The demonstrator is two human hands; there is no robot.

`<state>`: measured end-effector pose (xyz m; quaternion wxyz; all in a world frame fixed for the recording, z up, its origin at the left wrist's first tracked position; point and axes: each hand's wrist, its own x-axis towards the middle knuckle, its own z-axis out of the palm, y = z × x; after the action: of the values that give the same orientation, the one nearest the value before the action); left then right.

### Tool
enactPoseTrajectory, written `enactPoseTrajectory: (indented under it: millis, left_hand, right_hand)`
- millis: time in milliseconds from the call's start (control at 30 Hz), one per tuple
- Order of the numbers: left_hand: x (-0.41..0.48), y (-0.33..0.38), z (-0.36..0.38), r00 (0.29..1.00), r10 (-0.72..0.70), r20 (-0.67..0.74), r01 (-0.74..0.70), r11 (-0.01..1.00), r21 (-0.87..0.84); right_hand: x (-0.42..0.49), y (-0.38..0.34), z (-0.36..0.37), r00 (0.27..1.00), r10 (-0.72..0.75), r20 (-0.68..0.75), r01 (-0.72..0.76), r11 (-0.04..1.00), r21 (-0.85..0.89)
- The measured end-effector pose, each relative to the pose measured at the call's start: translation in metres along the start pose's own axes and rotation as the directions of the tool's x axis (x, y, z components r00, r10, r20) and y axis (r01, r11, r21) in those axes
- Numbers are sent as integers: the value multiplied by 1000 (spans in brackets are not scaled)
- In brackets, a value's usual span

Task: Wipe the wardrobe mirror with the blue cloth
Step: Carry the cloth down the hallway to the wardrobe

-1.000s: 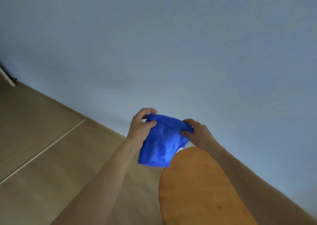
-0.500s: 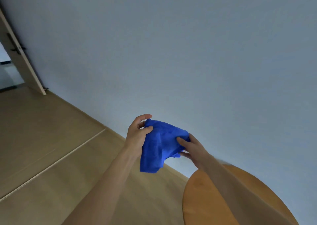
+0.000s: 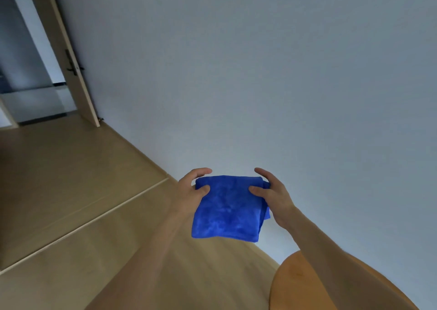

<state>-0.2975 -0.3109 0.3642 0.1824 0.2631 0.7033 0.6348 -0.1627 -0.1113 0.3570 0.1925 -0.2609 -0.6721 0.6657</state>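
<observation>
Wall [image 3: 260,73] ahead, round table [image 3: 288,286] lower right; open floor [image 3: 71,191] left.

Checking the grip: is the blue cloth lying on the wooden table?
No, left hand and right hand hold the blue cloth in the air.

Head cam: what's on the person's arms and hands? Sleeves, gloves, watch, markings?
Nothing worn shows. Left hand and right hand: no gloves, rings or tape. No watch or band at either wrist. Left forearm and right forearm are bare down to the frame's bottom edge; no sleeve in view.
</observation>
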Motion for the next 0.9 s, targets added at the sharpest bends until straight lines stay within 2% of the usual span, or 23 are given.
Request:
enactPoseTrajectory:
  millis: [133,267,400,500,767,833,900]
  left_hand:
    - [10,-4,-9,999,43,-24,-40,995,97]
    - [29,-7,-22,997,54,-63,-33,952,304]
    - [54,-6,-35,994,32,-100,21,874,486]
    - [71,0,-42,980,20,-198,103,802,589]
    - [90,11,-84,891,43,-451,311,667,677]
    - [93,12,-102,885,3,-465,329,701,633]
    - [95,11,-118,883,-33,-468,326,760,562]
  right_hand:
    - [25,-13,8,998,51,30,-49,998,-49]
    - [66,-25,16,991,81,107,-64,986,-151]
    - [109,-36,26,980,-9,199,69,952,-300]
    - [140,-40,43,960,-77,269,196,869,-454]
    - [195,-45,105,859,-250,447,481,693,-538]
    - [208,-49,121,837,-244,490,507,685,-524]
    - [216,-55,137,822,-224,524,495,737,-461]
